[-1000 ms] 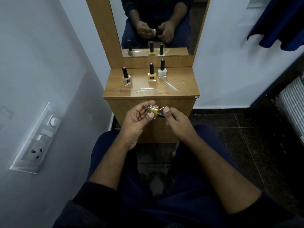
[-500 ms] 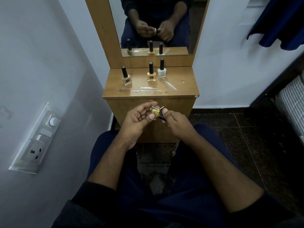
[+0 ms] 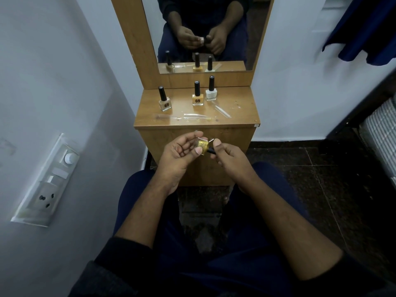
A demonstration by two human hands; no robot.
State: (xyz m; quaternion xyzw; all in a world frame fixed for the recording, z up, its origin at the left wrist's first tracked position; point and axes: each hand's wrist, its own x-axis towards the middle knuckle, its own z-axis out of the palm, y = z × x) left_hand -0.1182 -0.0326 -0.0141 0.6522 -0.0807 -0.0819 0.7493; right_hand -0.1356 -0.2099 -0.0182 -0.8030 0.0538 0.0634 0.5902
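Sideways, gold bottle (image 3: 202, 145), pinched between hands (image 3: 180, 154) (image 3: 232, 159)

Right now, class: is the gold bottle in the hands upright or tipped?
Tipped: the gold bottle lies sideways in the left hand, its black cap pinched by the right hand.

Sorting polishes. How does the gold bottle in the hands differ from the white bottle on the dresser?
The gold bottle lies tilted; the white bottle stands upright. The left hand holds the gold bottle and the right hand pinches its cap; the white bottle sits untouched on the dresser. Both have black caps.
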